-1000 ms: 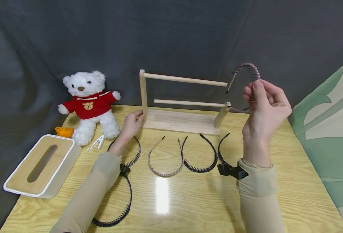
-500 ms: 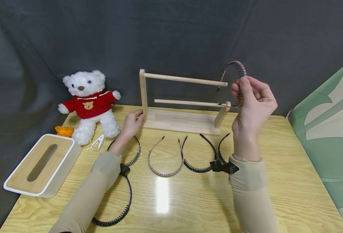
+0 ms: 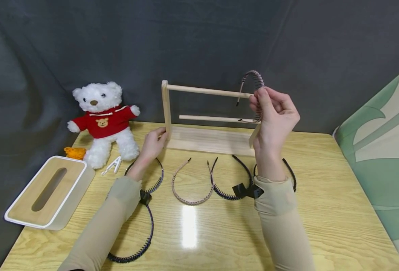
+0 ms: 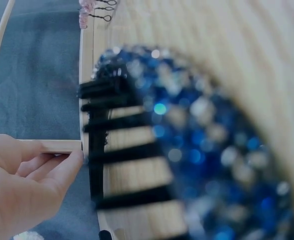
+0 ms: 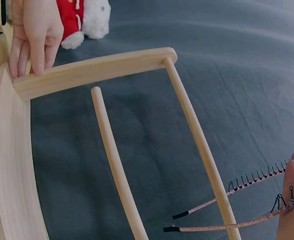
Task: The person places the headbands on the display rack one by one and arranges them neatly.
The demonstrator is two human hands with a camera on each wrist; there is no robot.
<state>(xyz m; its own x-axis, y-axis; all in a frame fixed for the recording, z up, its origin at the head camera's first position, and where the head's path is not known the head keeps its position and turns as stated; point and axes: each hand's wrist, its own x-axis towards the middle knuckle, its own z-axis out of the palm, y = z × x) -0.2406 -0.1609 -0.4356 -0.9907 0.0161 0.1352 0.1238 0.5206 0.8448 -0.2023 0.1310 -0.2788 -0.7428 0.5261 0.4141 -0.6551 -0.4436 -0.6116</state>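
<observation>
My right hand (image 3: 276, 116) pinches a pink toothed headband (image 3: 259, 78) between thumb and fingers, raised at the right end of a wooden rack (image 3: 206, 140). In the right wrist view, the headband's two black-tipped ends reach past the rack's upper rod (image 5: 199, 132), one on either side. The lower rod (image 3: 213, 118) runs below it. My left hand (image 3: 153, 143) grips the foot of the rack's left upright (image 3: 166, 109). Beneath the left wrist lies a blue beaded headband (image 4: 202, 135), partly hidden by the arm.
On the table in front of the rack lie another pink headband (image 3: 192, 203) and dark headbands (image 3: 228, 197), one partly behind the right forearm. A further dark headband (image 3: 131, 259) lies front left. A teddy bear (image 3: 104, 124), tissue box (image 3: 50, 192), white clip (image 3: 112, 165) and orange bundle (image 3: 75, 153) are left.
My right hand has moved left with the pink headband, from beyond the rack's right end to over the upper rod's end. The left hand stays on the upright.
</observation>
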